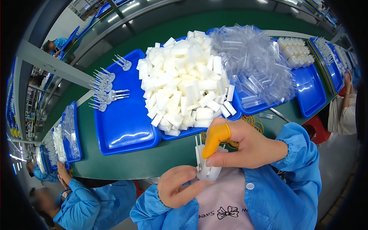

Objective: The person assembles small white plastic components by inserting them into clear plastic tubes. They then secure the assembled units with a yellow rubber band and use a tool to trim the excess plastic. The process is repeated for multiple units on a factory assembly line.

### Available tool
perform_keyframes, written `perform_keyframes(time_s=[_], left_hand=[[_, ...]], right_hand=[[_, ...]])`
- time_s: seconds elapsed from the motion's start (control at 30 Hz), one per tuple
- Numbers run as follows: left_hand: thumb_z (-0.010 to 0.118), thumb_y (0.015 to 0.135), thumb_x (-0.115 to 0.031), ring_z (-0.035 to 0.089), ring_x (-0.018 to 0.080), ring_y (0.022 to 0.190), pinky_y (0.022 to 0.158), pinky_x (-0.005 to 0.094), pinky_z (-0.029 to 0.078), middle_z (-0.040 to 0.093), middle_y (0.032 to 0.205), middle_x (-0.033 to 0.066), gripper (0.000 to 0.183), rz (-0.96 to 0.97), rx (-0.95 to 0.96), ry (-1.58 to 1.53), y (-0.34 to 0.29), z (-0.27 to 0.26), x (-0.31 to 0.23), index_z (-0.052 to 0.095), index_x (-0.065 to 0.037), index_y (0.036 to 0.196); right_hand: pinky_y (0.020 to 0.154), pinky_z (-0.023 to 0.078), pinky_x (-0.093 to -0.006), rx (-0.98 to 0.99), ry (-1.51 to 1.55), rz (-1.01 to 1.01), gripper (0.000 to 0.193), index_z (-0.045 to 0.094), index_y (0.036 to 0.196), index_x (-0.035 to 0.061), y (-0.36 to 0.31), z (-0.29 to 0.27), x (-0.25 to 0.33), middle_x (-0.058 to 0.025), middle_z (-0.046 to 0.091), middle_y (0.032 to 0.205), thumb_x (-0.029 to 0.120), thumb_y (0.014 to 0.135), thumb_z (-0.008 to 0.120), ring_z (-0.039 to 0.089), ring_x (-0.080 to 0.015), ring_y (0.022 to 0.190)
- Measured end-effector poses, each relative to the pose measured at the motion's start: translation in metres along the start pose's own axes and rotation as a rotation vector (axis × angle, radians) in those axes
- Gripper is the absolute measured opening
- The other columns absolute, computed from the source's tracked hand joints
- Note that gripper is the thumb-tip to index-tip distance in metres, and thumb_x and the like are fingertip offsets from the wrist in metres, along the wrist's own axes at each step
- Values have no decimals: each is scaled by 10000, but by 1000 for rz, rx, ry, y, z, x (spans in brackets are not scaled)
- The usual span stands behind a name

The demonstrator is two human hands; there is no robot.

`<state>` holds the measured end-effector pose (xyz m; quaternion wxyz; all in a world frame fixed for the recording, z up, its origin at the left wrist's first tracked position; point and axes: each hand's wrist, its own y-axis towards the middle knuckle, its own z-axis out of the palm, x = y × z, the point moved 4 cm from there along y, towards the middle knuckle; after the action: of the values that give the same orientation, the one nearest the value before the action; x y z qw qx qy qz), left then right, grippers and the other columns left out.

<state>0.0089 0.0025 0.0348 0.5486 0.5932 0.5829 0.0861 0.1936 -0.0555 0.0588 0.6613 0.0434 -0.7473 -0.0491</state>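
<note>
Close in front of my chest I hold a white plastic part (pixel 208 174) with thin upright prongs. My left hand (pixel 177 186) grips its lower left side between thumb and fingers. From above, my right hand (pixel 253 145) closes on its upper right side, with thumb and index finger pinched together. A yellow finger cot (pixel 217 138) covers that index finger. Whether a smaller piece sits under the right fingertips is hidden. Just beyond my hands, white foam blocks (pixel 184 80) are heaped on a blue tray. Yellow rubber bands (pixel 251 123) lie beside my right hand.
At the left, a blue tray (pixel 126 140) bears several white pronged parts (pixel 105 92) at its edge. Clear plastic sleeves (pixel 253 65) pile up on the right, near a tray (pixel 310 90) with off-white pieces (pixel 295 51). Co-workers in blue (pixel 96 203) sit along the green table (pixel 96 165).
</note>
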Motion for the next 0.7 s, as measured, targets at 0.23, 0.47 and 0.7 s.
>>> perform_keyframes(time_s=[0.23, 0.47, 0.7], left_hand=[[892, 587, -188, 610, 225, 764, 639, 331, 512, 545, 1007, 108, 582, -180, -8, 41, 4, -6, 12, 580, -89, 1069], [816, 610, -6, 606, 202, 816, 691, 292, 482, 627, 912, 104, 348, -492, -26, -167, -2, -2, 32, 667, -23, 924], [787, 629, 47, 604, 190, 788, 683, 278, 470, 626, 886, 100, 270, -582, -92, -146, -5, 1, 43, 651, -30, 848]], right_hand=[[762, 422, -265, -168, 255, 96, 151, 625, 933, 27, -5, 2, -10, -46, 572, 922, 91, 824, 709, 545, -132, 857], [744, 451, -261, -199, 34, 34, 186, 652, 955, 32, 5, 0, -18, -52, 624, 881, 171, 839, 693, 584, -129, 822], [770, 390, -370, -401, -1035, -212, 358, 658, 980, 2, 59, -35, -36, -89, 539, 899, 256, 737, 726, 525, -244, 853]])
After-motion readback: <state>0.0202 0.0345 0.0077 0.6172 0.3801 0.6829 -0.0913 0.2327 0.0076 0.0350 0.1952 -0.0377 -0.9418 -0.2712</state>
